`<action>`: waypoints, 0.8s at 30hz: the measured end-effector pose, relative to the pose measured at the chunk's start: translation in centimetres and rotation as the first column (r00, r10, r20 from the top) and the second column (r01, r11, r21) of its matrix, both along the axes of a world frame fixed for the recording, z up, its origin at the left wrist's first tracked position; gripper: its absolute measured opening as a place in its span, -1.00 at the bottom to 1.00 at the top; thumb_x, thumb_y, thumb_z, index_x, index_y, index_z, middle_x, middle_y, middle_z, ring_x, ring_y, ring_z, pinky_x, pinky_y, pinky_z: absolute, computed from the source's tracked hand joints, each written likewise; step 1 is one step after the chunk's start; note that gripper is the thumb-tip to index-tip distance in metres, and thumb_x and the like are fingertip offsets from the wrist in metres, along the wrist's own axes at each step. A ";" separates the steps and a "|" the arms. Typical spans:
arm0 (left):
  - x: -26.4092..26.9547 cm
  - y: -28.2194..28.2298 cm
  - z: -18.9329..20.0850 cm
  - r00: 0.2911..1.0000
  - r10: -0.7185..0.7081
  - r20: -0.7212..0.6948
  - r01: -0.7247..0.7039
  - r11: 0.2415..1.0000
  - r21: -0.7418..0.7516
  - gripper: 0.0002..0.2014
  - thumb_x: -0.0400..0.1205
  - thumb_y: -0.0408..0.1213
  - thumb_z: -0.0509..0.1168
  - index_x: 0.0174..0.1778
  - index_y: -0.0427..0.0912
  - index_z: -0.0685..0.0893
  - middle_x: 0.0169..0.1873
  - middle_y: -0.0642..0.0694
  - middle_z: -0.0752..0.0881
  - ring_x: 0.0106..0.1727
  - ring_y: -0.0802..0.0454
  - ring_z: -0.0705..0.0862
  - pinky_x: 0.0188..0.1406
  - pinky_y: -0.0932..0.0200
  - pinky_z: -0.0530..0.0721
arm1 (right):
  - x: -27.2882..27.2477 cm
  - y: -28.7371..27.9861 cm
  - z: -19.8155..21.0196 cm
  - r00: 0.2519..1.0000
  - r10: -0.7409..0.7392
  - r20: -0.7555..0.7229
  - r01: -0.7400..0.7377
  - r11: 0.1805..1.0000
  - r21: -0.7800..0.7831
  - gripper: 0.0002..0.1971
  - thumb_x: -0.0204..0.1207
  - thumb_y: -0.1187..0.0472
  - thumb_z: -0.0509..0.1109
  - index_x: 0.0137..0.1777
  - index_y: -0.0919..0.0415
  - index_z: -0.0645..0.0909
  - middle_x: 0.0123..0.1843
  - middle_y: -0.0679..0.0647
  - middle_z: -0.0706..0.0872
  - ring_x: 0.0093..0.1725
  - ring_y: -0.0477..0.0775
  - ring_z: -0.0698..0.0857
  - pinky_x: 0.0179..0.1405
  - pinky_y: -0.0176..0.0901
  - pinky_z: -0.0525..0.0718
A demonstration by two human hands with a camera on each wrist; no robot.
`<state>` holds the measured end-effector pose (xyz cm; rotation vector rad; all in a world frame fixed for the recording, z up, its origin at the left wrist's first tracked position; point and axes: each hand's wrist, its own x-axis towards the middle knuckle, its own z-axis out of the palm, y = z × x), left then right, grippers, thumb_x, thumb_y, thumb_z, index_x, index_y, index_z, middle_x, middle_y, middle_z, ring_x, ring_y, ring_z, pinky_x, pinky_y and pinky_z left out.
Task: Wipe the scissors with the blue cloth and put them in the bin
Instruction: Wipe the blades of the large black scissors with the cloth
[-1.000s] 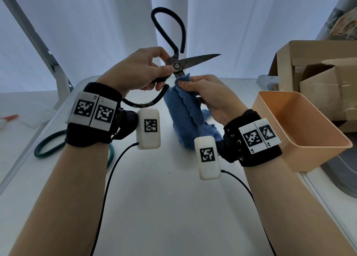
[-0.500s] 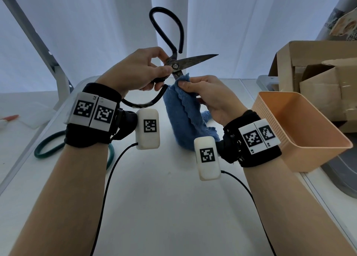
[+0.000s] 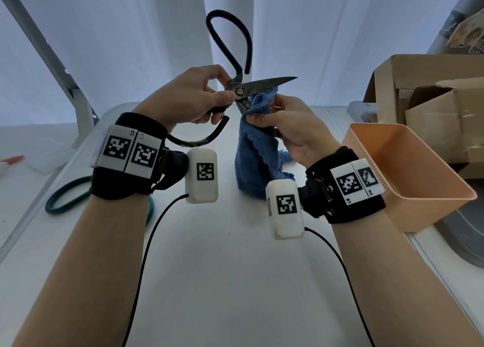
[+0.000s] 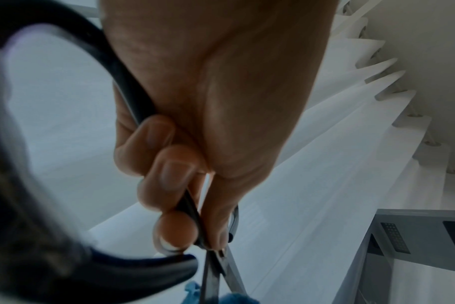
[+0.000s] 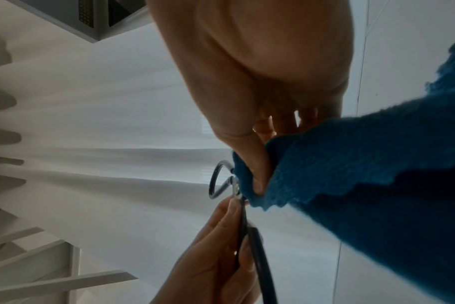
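Observation:
Black-handled scissors with dark steel blades spread apart are held up over the table. My left hand pinches them at the pivot and lower handle, seen close in the left wrist view as scissors between my fingers. My right hand grips the blue cloth, folded around the lower blade just right of the pivot; the upper blade points right, bare. The cloth hangs down toward the table. The orange bin stands right of my right wrist.
Cardboard boxes stand behind the bin. A green ring lies on the table under my left wrist. A grey tray edge sits at the far right. White curtains hang behind the table.
The cloth has bunched higher around the lower blade, close to the pivot. The scissors have tilted slightly. Both hands stay at about the same spot.

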<state>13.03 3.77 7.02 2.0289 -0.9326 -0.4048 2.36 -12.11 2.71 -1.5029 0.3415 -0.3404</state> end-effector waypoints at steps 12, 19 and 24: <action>-0.3 -0.5 -0.1 1.000 -0.019 0.011 0.019 1.000 0.012 -0.84 0.75 -0.21 0.30 0.19 -0.18 0.59 -0.53 -0.12 0.63 -0.58 0.05 0.34 -0.60 0.33 0.36 | 0.6 0.3 -0.4 0.997 0.067 -0.045 -0.066 0.998 0.021 -0.67 0.48 0.48 0.50 0.21 0.25 0.63 0.04 0.25 0.78 0.07 0.20 0.77 0.13 0.02 0.76; -0.2 -0.4 -0.1 1.000 -0.008 0.013 0.008 1.000 0.006 -0.87 0.75 -0.19 0.30 0.16 -0.12 0.60 -0.52 -0.11 0.64 -0.46 -0.02 0.36 -0.54 0.31 0.38 | 0.7 0.3 -0.7 1.000 0.015 -0.009 -0.015 1.000 -0.009 -0.74 0.39 0.43 0.60 0.07 0.31 0.72 -0.10 0.21 0.75 -0.15 0.08 0.76 -0.20 -0.22 0.72; -0.1 -0.2 0.0 1.000 0.000 0.006 0.000 1.000 -0.001 -0.84 0.74 -0.18 0.31 0.18 -0.15 0.60 -0.52 -0.11 0.64 -0.45 -0.02 0.36 -0.54 0.31 0.39 | 0.8 0.2 -0.7 1.000 -0.007 0.007 0.008 0.999 -0.041 -0.76 0.35 0.38 0.65 -0.02 0.25 0.73 -0.19 0.22 0.66 -0.20 0.09 0.72 -0.21 -0.21 0.71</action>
